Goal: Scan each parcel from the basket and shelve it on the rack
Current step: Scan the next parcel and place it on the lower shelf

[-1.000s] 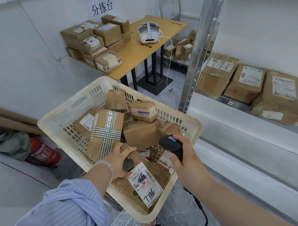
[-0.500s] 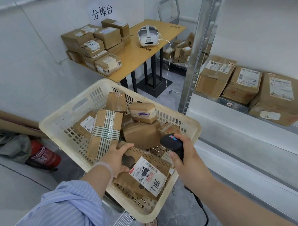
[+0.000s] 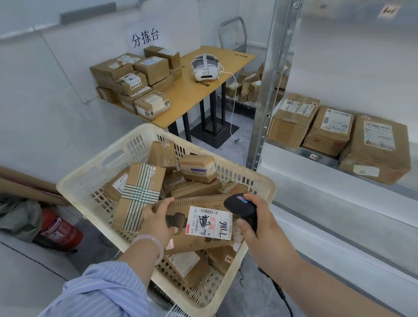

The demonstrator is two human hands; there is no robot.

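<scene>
A cream plastic basket [image 3: 90, 176] holds several brown cardboard parcels. My left hand [image 3: 158, 219] grips the left end of a long brown parcel [image 3: 200, 203] with a white label marked 7786, held level over the basket's near side. My right hand [image 3: 257, 225] holds a black barcode scanner [image 3: 240, 206] right beside the label's right edge, its head pointing down at the parcel. The metal rack [image 3: 267, 97] stands to the right, with three parcels [image 3: 330, 130] on its shelf.
A wooden table [image 3: 201, 97] at the back carries a stack of parcels and a white headset [image 3: 206, 67]. More boxes lie on the floor behind the rack post. A red fire extinguisher [image 3: 57, 231] lies on the floor left of the basket.
My left hand has lifted the long parcel and turned it from tilted to level. The label now faces up beside the scanner, which has stayed at the parcel's right end.
</scene>
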